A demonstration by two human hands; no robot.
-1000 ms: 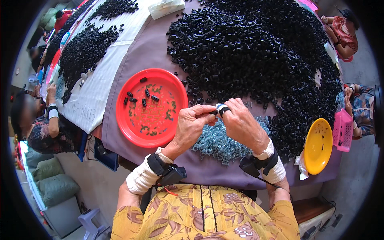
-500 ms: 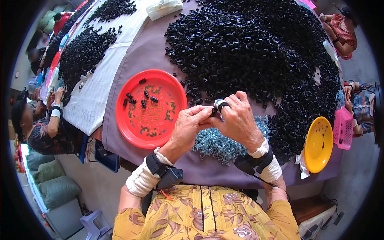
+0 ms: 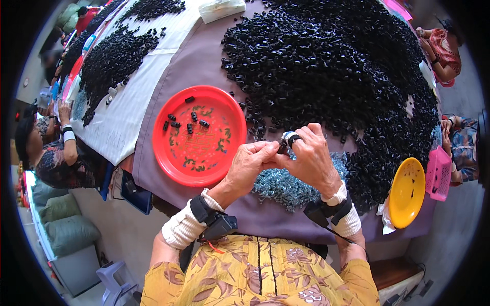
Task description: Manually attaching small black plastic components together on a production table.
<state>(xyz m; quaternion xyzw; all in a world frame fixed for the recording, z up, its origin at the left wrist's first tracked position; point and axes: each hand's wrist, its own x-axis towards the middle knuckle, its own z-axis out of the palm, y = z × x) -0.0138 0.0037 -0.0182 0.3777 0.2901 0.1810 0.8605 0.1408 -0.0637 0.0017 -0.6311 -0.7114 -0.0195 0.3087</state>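
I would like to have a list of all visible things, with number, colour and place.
Big heap of pieces: one, black, beyond the hands
Smaller heaps: several, black, on the white cloth
Heap of tiny pieces: one, pale blue, near the table edge
Red plate: one, red, left
Pieces on it: seven, black
Yellow plate: one, yellow, right
Basket: one, pink, beside the yellow plate
Table cloth: one, purple, under the big heap
Packet: one, white, top
Sacks: several, green, lower left
Other people: several, mixed clothing, both sides
Dark piece: one, mostly hidden, centre
Left hand: one, pinching the dark piece
Right hand: one, beside it
Cuffs: two, white, wrists
Shirt: one, yellow, bottom
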